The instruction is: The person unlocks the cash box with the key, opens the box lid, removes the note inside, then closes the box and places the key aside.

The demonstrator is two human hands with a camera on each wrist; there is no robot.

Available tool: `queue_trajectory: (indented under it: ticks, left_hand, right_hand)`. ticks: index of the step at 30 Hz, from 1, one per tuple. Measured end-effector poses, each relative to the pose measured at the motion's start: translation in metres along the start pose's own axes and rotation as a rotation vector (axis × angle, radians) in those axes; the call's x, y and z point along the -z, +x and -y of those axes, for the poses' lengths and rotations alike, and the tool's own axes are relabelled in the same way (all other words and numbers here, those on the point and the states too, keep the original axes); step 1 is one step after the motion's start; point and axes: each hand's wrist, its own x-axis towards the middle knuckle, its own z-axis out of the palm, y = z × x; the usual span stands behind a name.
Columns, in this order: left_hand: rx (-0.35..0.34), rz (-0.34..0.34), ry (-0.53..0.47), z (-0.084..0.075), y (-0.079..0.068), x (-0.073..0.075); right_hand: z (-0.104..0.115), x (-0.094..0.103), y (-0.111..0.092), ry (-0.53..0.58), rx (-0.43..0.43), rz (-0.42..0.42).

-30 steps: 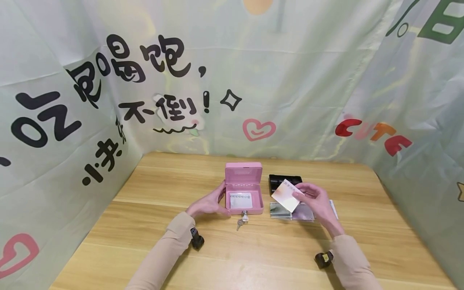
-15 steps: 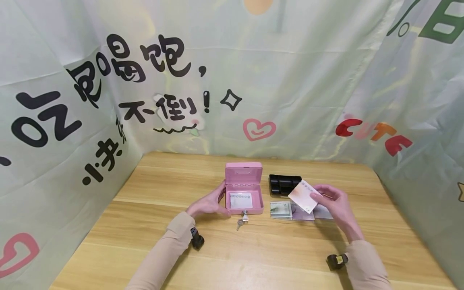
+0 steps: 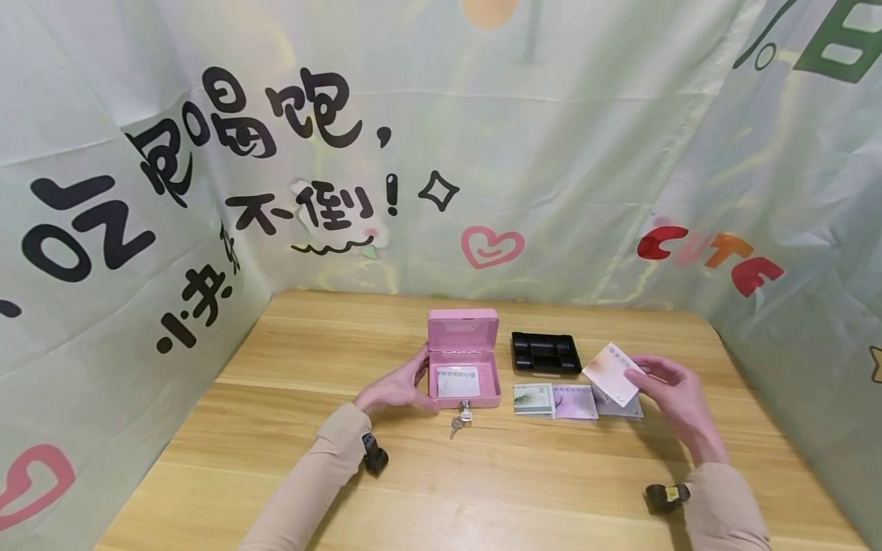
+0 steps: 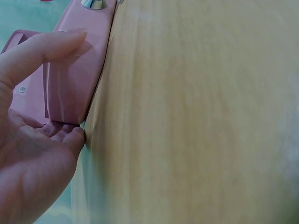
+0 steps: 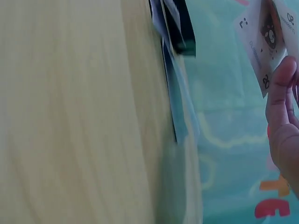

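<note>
My left hand (image 3: 393, 386) grips the left side of the open pink cash box (image 3: 490, 383). In the left wrist view, the thumb lies on its front wall and the curled fingers (image 4: 72, 140) touch its side. A folded banknote (image 3: 458, 381) lies inside the box. From its front hangs a small lock (image 3: 465, 412) with keys (image 3: 455, 425). My right hand (image 3: 675, 394) pinches a pale orange banknote (image 3: 609, 373) by its right corner, raised over the right end of a row of notes. The right wrist view shows the thumb pressed against this banknote (image 5: 259, 49).
Right of the box, a green banknote (image 3: 533, 399), a purple banknote (image 3: 575, 402) and a bluish-purple banknote (image 3: 623, 407) lie in a row. Behind them is a black compartment tray (image 3: 547, 354). Printed cloth walls (image 3: 586, 176) enclose the wooden table (image 3: 482, 490).
My right hand has moved right with the pale orange banknote, away from the black tray, uncovering the tray and more of the row of notes. My left hand stays on the cash box.
</note>
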Motion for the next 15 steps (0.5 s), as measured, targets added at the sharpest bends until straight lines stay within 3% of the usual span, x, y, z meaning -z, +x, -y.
queue_trajectory:
  ticks: [6,15]
  left_hand:
    - [-0.015,-0.002,0.030,0.000,0.001,0.001]
    - [-0.020,-0.006,0.041,0.000,0.001,0.000]
  right_hand:
    - [-0.005,0.019,-0.001,0.019,-0.022,-0.010]
    - [-0.010,0.042,0.000,-0.063,-0.064,-0.015]
